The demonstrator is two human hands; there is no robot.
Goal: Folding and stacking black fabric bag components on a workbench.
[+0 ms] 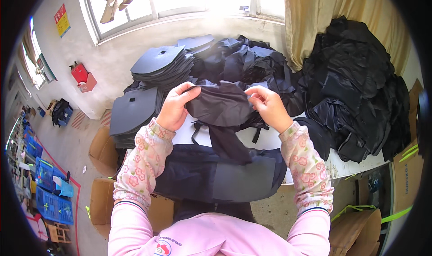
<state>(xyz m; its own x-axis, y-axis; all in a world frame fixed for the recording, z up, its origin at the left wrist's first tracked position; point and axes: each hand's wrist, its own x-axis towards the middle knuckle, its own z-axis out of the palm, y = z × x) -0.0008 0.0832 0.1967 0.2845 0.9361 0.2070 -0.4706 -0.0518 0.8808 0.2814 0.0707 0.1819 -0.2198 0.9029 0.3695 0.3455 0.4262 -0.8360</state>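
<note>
A black fabric piece (221, 105) with a rounded lower edge hangs stretched between my two hands above the white table (245, 136). My left hand (176, 104) pinches its upper left corner between thumb and fingers. At the upper right corner, my right hand (270, 106) grips the same piece with bent fingers. A narrower black strip of cloth (227, 143) hangs below it. Nearer me, a larger dark fabric panel (216, 172) lies over the table's front edge, with a smoother grey-black sheet (245, 177) on its right half.
Stacks of dark grey foam-like sheets (157, 60) stand at the back left. A heap of black fabric (245, 60) lies at the back, and a taller black pile (355, 89) rises on the right. Open cardboard boxes (102, 150) flank the table, with another box (355, 231) lower right.
</note>
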